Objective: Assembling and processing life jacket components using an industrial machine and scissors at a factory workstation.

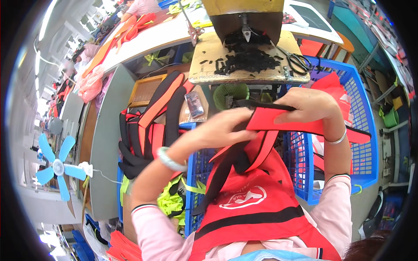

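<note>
Your right hand [311, 106] is closed on the flat red fabric strip with black edging [264, 118], thumb on the red face; strip is above your lap, just in front of the wooden sewing-machine table [202, 71]. Your left hand [228, 126] is at the strip's left end, half open, fingers and thumb apart; can't tell if it's gripping. Strip's right end sticks out past your right wrist, over the blue slatted plastic basket [370, 130]. You've got the red fabric apron with a black band [278, 187] below. Black-handled metal scissors [298, 62] lie on the table beside loose black fabric scraps [252, 61].
</note>
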